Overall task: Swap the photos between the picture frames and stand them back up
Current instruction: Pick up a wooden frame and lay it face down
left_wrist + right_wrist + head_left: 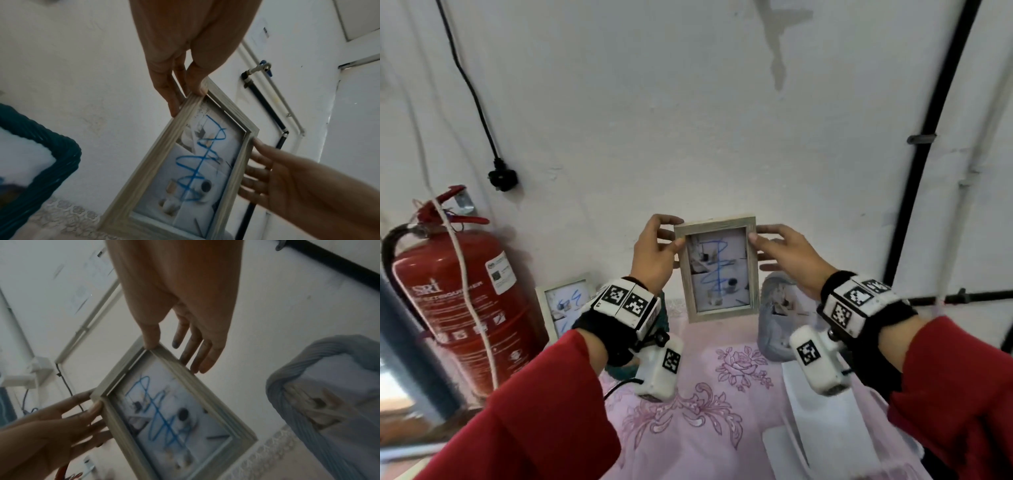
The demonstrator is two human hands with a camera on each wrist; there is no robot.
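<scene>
The grey frame (717, 269) is held upright at the back of the desk (688, 428), near the wall, its photo (blue scribble across it) facing the camera. It is gripped at the top left corner by the left hand (654, 253), thumb on the front edge and fingers behind. The right hand (787, 257) is at the right edge, thumb on the front of the top corner, fingers fairly straight behind the frame; whether they actually press on it cannot be told.

Judged step: this frame is being stood back up. Whether its bottom edge is already on the desk is unclear: in the head view it seems to meet the pink cloth (705, 394), and in the left wrist view the lower corner sits at the lace border, but contact isn't confirmed. Next move prob. calls for the frame to be leaned back onto its stand (not visible) and the grip eased off slowly, w/ a check that it doesn't tip.

A white frame (566, 305) w/ another scribbled photo is seen standing to the left only in the head view, as is the extinguisher (458, 294). A teal basket (41, 154) is shown best by the left wrist view. By the right wrist view a pale blue frame-like object (320, 394) is shown just right of the grey frame.
</scene>
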